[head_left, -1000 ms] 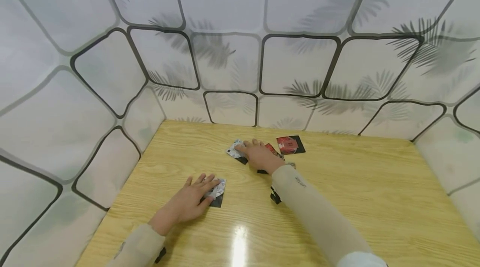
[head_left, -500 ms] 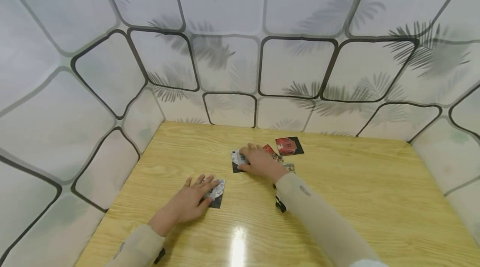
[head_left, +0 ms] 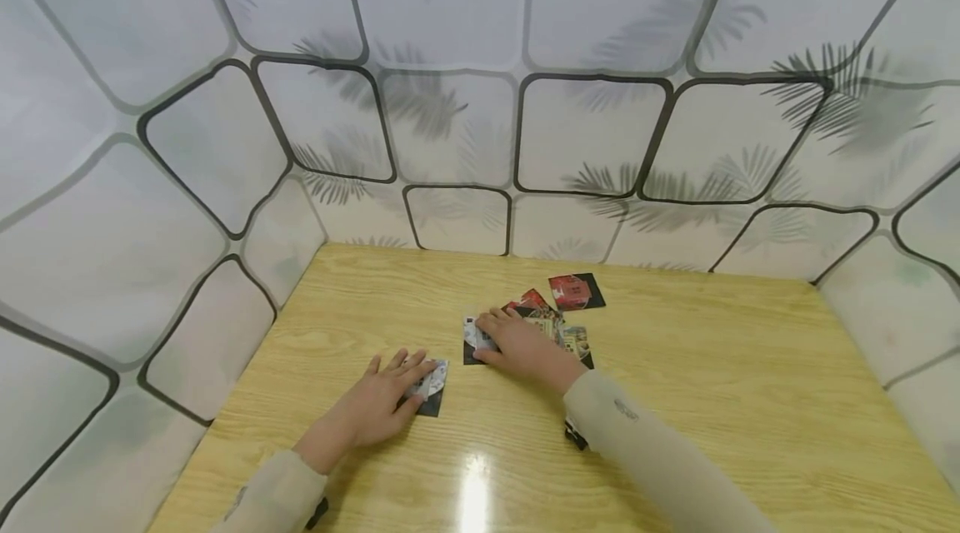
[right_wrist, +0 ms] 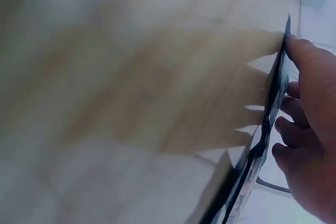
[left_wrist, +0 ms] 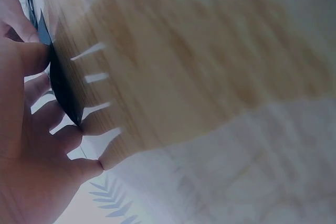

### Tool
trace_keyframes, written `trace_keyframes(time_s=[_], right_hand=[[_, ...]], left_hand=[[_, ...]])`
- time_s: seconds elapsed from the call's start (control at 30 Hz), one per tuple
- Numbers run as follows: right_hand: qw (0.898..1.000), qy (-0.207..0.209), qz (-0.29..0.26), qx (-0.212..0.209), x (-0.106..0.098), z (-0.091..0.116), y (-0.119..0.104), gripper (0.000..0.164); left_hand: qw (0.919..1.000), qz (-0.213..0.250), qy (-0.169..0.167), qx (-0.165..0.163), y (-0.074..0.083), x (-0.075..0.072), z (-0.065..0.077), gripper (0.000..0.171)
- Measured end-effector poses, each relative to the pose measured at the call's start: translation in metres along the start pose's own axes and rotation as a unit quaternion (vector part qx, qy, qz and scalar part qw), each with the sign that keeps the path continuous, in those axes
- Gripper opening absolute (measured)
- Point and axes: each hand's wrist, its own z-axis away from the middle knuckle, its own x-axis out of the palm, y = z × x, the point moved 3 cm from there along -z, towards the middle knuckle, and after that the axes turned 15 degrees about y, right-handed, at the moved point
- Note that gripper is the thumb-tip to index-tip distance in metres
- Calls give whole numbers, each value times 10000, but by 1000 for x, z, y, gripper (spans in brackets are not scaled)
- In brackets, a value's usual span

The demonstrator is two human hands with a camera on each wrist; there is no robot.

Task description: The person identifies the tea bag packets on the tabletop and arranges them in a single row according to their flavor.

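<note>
Head cam: person's two hands low over wood-grain table (head_left: 750,383), several small flat printed packets about. L hand (head_left: 378,404) lies nearer and left, palm down, fingers spread & approx. straight atop first grey-white/black packet (head_left: 436,390); its right side shows past fingertips and thumb. Grip wide, resting on packet.

R hand (head_left: 521,341) farther out, to the right, also palm down; fingers & thumb set wide on second grey-white/black packet (head_left: 472,341), left strip visible, rest covered. The two grey-white pkts apart, tabletop showing between.

Other pkts grouped around R hand: red/dark packet (head_left: 534,300) just beyond its far side; yellow/black packet (head_left: 579,343) to its right, near wrist. Red/black packet (head_left: 576,291) farthest right of group, flat; can't tell if it touches red/dark one.

L wrist cam: dark packet edge-on, slightly bowed, fingertips on it. R wrist cam: similar, thin dark edge under fingertips; more pkt edges lower in view, blurred, can't tell which.

Both sleeves beige. Patterned wall (head_left: 592,133) w/ rounded outlines & grey fronds, far side. Glare patch (head_left: 475,491) on tabletop, near side.
</note>
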Motion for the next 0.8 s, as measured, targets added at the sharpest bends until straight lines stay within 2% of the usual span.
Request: trace_keyframes(time_s=[0.43, 0.67, 0.8], right_hand=[[9989, -134, 341, -276, 0, 18, -13, 62], [9996, -31, 115, -237, 1, 28, -17, 62], [9997, -109, 88, -220, 2, 33, -19, 62]], left_hand=[[10000, -27, 6, -36, 0, 1, 1, 54], [10000, 11, 15, -17, 1, 0, 0, 54], [10000, 2, 7, -24, 1, 0, 0, 54]])
